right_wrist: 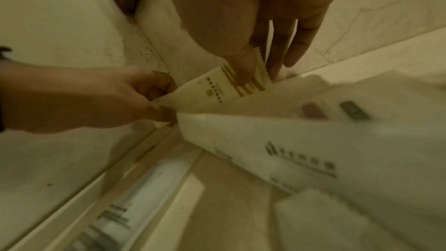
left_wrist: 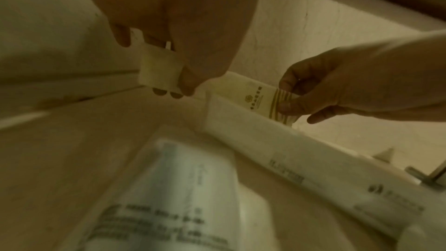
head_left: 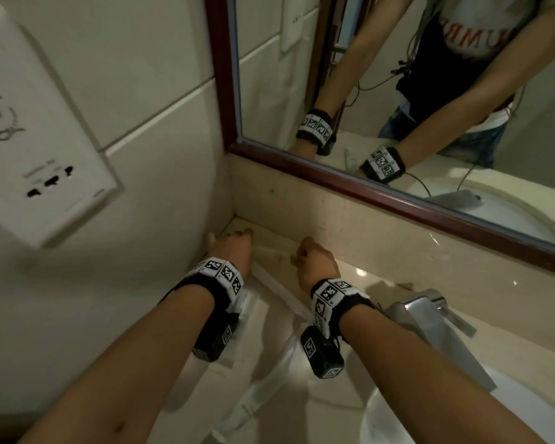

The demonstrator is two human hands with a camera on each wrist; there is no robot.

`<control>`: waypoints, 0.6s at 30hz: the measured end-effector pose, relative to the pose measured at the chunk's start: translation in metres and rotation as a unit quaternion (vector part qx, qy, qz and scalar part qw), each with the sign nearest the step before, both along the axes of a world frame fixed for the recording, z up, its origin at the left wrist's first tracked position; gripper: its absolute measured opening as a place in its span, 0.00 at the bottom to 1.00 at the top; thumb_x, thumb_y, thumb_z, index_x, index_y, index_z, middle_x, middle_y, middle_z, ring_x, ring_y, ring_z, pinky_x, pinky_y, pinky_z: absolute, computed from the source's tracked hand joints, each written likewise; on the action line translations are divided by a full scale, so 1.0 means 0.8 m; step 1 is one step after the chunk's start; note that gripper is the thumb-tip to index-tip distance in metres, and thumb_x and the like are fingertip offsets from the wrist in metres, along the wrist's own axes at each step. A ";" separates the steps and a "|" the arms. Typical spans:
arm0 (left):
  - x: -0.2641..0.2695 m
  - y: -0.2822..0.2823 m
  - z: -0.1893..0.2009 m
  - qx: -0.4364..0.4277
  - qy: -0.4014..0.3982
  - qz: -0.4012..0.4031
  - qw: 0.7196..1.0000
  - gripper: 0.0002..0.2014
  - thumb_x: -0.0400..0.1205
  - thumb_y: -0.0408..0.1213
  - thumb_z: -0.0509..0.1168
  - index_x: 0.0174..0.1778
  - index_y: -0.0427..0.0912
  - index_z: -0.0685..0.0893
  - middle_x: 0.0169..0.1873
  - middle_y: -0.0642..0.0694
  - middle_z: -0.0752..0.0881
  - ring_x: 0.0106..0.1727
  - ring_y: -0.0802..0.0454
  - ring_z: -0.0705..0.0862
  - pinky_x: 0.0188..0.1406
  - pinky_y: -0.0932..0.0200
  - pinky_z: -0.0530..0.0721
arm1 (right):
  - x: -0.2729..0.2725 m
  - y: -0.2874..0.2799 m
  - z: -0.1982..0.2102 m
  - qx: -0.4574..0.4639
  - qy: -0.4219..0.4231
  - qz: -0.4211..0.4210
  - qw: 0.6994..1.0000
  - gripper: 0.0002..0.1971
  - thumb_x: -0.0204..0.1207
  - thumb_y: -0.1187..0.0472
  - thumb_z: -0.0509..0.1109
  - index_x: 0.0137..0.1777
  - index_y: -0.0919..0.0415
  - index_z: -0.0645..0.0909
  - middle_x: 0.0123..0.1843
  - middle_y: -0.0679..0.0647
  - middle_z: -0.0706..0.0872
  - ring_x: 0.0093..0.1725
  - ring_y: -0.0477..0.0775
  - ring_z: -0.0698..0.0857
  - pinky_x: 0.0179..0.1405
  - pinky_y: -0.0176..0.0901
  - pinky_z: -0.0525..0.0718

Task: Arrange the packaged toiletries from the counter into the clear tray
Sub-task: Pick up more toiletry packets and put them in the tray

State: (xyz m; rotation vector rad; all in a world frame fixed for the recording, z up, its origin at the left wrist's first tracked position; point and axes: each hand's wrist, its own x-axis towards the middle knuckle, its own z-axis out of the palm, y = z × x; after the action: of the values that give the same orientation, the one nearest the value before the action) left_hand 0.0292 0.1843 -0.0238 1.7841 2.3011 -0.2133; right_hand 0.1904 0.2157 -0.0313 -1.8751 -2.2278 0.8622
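At the counter's far left corner, my left hand [head_left: 234, 243] pinches a small white packet [left_wrist: 158, 72] between thumb and fingers. My right hand [head_left: 311, 257] pinches the striped end of a cream sachet with gold stripes [right_wrist: 217, 91], thumb on top. In the right wrist view the left hand's fingertips [right_wrist: 166, 110] meet the sachet's other end. Below the hands lies a long white packaged item [left_wrist: 289, 159], with a flat printed package [left_wrist: 173, 188] beside it. A clear tray's rim [head_left: 279, 291] runs between my wrists. Whether the sachet is inside the tray I cannot tell.
A chrome faucet [head_left: 430, 312] and the white basin [head_left: 526, 411] sit at the right. A framed mirror [head_left: 398, 91] hangs over the stone backsplash [head_left: 366, 225]. A white wall unit with sockets [head_left: 29, 139] juts out at the left. More packaged items [head_left: 253, 395] lie near the front.
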 end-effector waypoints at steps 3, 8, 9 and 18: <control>0.008 -0.008 0.027 0.052 -0.089 0.059 0.993 0.10 0.81 0.32 0.60 0.57 0.41 0.79 0.55 0.41 0.86 0.58 0.41 0.83 0.66 0.46 0.70 | 0.018 -0.013 0.025 0.025 0.086 -0.055 0.994 0.05 0.76 0.68 0.62 0.49 0.59 0.74 0.51 0.63 0.84 0.49 0.63 0.82 0.45 0.50 0.80; 0.056 -0.038 0.064 0.081 -0.292 0.133 0.944 0.20 0.72 0.39 0.77 0.56 0.32 0.86 0.56 0.36 0.88 0.57 0.39 0.85 0.50 0.55 0.79 | 0.076 -0.044 0.055 0.018 0.215 -0.190 0.958 0.05 0.74 0.61 0.68 0.43 0.50 0.77 0.51 0.60 0.86 0.51 0.65 0.86 0.53 0.60 0.87; 0.072 -0.046 0.070 0.089 -0.308 0.130 0.938 0.19 0.72 0.40 0.77 0.56 0.33 0.87 0.55 0.37 0.88 0.56 0.39 0.85 0.49 0.56 0.79 | 0.093 -0.051 0.059 0.021 0.239 -0.210 0.948 0.05 0.74 0.60 0.69 0.41 0.49 0.76 0.49 0.60 0.87 0.49 0.65 0.88 0.50 0.62 0.88; 0.278 -0.100 0.131 0.159 -0.447 0.077 0.877 0.09 0.74 0.28 0.70 0.46 0.43 0.90 0.49 0.39 0.90 0.51 0.40 0.88 0.51 0.54 0.88 | 0.316 -0.146 0.116 0.094 0.277 -0.332 0.897 0.08 0.78 0.65 0.69 0.54 0.53 0.82 0.55 0.56 0.85 0.43 0.56 0.88 0.38 0.41 0.87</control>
State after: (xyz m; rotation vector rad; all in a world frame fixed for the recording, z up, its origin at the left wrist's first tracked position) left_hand 0.2518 0.1047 0.0808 1.3476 1.7965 0.8797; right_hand 0.4434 0.0986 0.0614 -1.8014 -1.1734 0.8568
